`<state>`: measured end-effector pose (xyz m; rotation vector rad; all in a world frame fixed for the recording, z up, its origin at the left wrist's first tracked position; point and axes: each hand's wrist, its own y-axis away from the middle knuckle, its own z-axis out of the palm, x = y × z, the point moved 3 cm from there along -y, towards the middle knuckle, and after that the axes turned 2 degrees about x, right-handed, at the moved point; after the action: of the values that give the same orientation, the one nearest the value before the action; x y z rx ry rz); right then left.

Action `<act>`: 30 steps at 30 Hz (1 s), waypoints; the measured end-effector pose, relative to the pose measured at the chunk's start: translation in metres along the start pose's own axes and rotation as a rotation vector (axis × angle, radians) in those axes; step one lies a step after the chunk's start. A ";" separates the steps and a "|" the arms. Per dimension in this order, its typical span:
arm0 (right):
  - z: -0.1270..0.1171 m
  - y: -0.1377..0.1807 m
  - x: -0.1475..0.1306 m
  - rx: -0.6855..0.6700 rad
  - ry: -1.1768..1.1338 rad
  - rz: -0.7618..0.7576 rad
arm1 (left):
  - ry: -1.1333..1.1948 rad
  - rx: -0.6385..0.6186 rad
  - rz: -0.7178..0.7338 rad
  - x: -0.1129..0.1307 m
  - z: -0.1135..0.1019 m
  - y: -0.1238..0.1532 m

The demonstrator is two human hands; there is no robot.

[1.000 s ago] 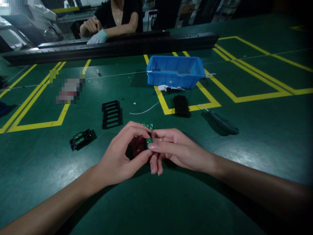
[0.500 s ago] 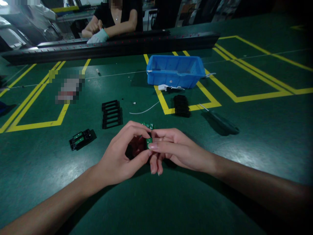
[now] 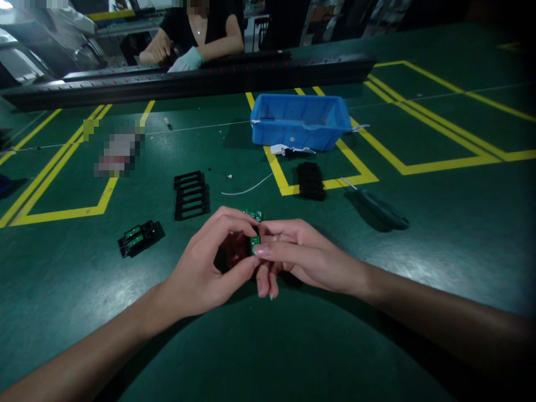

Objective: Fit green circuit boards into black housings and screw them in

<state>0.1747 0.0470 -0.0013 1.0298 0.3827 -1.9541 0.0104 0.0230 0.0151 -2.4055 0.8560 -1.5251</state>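
My left hand point(image 3: 205, 268) and my right hand point(image 3: 301, 254) meet just above the green table, both pinched on a small green circuit board point(image 3: 254, 241) held upright between the fingertips. A dark part sits inside the curl of my left fingers, mostly hidden. More small green boards point(image 3: 253, 214) lie on the table just behind my fingers. A stack of black plastic frames point(image 3: 191, 195) lies beyond my left hand. Two black housings with green boards inside point(image 3: 140, 237) rest further left.
A blue bin point(image 3: 300, 121) stands at the back centre, with a black block of parts point(image 3: 311, 181) and a dark-handled screwdriver point(image 3: 374, 205) in front of it. A thin white wire point(image 3: 247, 190) lies mid-table. A long black rail point(image 3: 188, 81) crosses the far edge, where another person works.
My hands have stayed still on the board. The person across the rail has shifted their gloved hand to the right.
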 end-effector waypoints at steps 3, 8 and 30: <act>0.000 0.000 0.000 0.002 0.000 0.000 | 0.006 0.003 0.004 0.000 0.001 0.000; -0.001 0.000 0.000 -0.005 -0.005 -0.003 | 0.007 -0.001 -0.003 0.000 0.001 0.000; 0.000 0.000 0.000 0.005 0.013 -0.002 | 0.044 -0.029 -0.044 0.001 0.001 0.000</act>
<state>0.1747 0.0476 -0.0014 1.0458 0.3860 -1.9520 0.0117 0.0221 0.0148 -2.4355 0.8438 -1.5975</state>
